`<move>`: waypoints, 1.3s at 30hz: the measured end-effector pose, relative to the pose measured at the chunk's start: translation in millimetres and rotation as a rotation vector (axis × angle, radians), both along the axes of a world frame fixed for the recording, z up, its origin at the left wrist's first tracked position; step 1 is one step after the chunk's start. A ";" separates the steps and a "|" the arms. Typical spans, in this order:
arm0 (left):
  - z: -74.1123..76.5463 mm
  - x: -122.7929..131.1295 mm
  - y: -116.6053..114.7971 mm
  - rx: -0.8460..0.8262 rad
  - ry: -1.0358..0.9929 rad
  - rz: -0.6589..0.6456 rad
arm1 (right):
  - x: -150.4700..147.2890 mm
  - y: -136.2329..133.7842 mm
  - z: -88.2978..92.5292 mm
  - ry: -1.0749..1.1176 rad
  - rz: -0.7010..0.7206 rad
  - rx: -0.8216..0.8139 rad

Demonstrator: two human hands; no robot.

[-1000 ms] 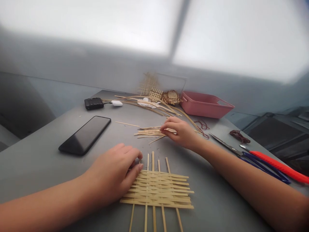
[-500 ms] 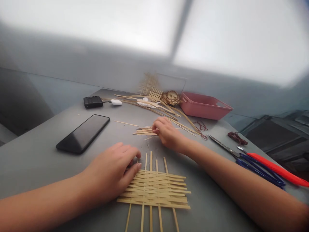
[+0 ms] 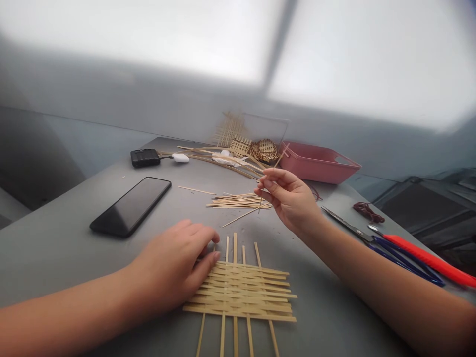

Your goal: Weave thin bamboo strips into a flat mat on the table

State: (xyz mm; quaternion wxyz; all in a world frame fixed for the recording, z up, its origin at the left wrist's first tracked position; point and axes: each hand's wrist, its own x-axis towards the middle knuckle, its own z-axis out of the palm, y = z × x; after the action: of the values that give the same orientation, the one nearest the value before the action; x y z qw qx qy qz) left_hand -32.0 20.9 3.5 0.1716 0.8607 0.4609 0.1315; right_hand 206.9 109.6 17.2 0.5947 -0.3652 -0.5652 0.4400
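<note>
A flat woven mat of pale strips point(image 3: 249, 290) lies on the table at the bottom centre, with several long strips sticking out at its top and bottom. My left hand point(image 3: 182, 263) rests on its upper left corner, fingers curled, thumb and forefinger closed round the end of an upright strip. Raised above the table, my right hand point(image 3: 288, 196) pinches one thin strip point(image 3: 278, 159), which slants up to the right. Behind and left of that hand, a pile of thin strips point(image 3: 238, 201) lies on the table, one loose strip in front of it.
A phone point(image 3: 131, 206) lies at the left, with a black device point(image 3: 145, 157) and a white case point(image 3: 180, 157) behind. Woven pieces point(image 3: 265, 148) and a pink basket point(image 3: 320, 166) stand at the back. Scissors point(image 3: 386, 250), a red-handled tool point(image 3: 427, 258) and brown cord point(image 3: 368, 212) lie right.
My right hand has lifted from the pile and moved right with a thin strip between its fingers. One strip now lies slanted in front of the pile. My left hand has stayed on the mat.
</note>
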 end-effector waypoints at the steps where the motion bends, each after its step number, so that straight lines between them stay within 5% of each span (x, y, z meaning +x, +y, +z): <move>1: -0.4 -0.2 0.0 -0.003 -0.005 0.003 | 3.8 -4.2 1.9 -0.006 -0.007 0.002; 4: -2.0 -0.4 0.2 -0.008 -0.019 0.017 | 13.0 -17.4 9.8 -0.150 0.017 0.036; 11: -1.7 1.4 1.6 0.032 0.020 0.018 | -2.8 -41.5 20.5 -1.052 0.263 0.052; 15: -1.4 0.0 1.4 0.054 0.054 0.009 | -22.6 -38.2 16.9 -1.248 0.318 -0.122; 23: -0.3 0.9 0.5 -0.022 -0.032 0.058 | -31.2 -33.1 18.9 -1.238 0.394 -0.280; 28: 9.6 -2.0 6.7 -0.472 -0.505 0.227 | -31.1 -45.8 35.5 -1.063 0.374 -0.262; 32: 19.7 -0.5 11.0 -0.959 -0.682 0.162 | -40.1 -57.5 37.8 -0.975 0.316 -0.088; 39: 18.7 7.2 6.5 -1.006 -0.760 0.129 | -31.9 -69.1 27.4 -0.905 0.248 0.036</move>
State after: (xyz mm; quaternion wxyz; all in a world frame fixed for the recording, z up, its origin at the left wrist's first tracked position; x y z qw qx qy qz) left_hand -24.8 27.4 22.2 0.6986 0.5385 0.4241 0.2052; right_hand 175.0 40.4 44.5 0.2375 -0.4397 -0.8146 0.2943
